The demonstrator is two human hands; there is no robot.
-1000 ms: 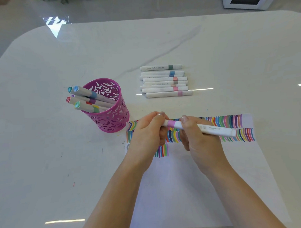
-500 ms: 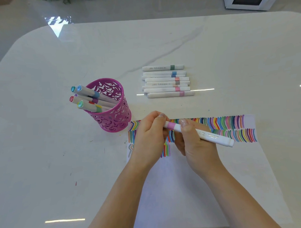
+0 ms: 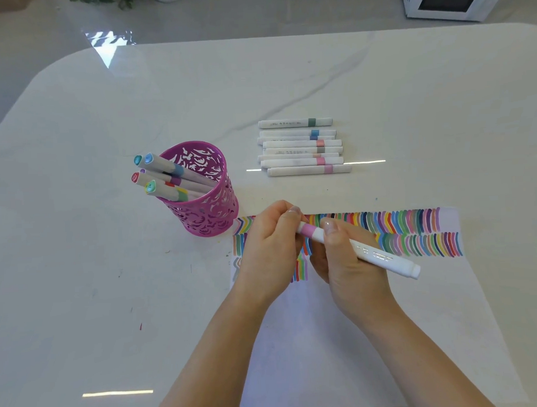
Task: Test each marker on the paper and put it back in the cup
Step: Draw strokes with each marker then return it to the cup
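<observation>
Marker [image 3: 378, 255] w/ pink band is held just above the paper [image 3: 357, 337]. Left hand [image 3: 269, 249] is curled round its cap end, and right hand [image 3: 348, 261] grips the barrel, tail end pointing to 4 o'clock. Looks like cap work, off or on, can't tell which. If already tested: seat cap straight, then drop marker in the cup [image 3: 213, 217] at 10 o'clock. Row of loose markers [image 3: 302, 147] on the bench [image 3: 81, 270] at 12 o'clock is prob. next.

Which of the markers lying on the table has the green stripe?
The far marker, at the end of the row farthest from the person. Its band is dark green; the others have blue, pink or grey bands.
</observation>
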